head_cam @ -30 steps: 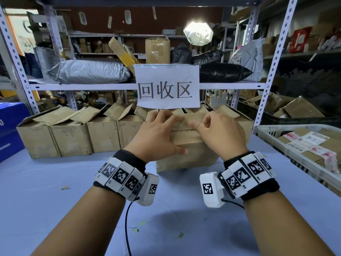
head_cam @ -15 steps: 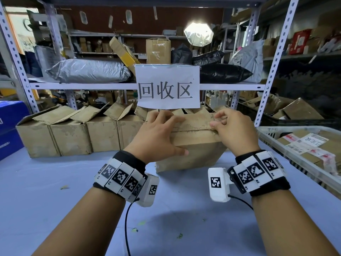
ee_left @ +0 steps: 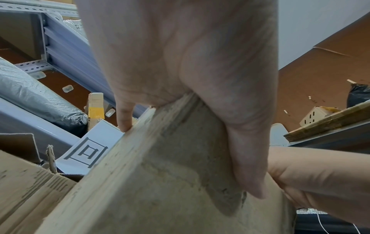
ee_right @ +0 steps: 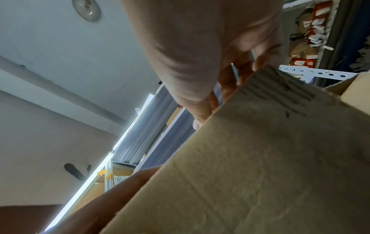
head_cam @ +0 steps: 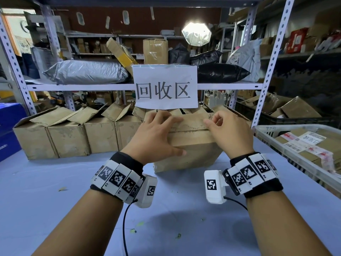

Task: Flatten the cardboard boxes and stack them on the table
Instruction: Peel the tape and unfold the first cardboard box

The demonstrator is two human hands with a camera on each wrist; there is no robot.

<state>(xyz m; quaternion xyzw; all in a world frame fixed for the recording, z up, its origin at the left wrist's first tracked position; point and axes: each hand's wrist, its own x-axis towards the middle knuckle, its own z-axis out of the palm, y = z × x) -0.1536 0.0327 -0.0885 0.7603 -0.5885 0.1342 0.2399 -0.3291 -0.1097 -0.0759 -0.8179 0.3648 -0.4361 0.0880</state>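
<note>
Cardboard box (head_cam: 191, 145), on table (head_cam: 55, 191) before shelf: left hand (head_cam: 155, 137) grips its near top edge, right hand (head_cam: 227, 130) pinches top flap; flattening apparently underway, flaps probably need opening next.

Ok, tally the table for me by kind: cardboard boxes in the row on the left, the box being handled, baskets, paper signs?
Row boxes: 4
Handled box: 1
White basket: 1
Paper sign: 1
Total: 7
Flaps behind the handled box are too hidden to count.
</note>
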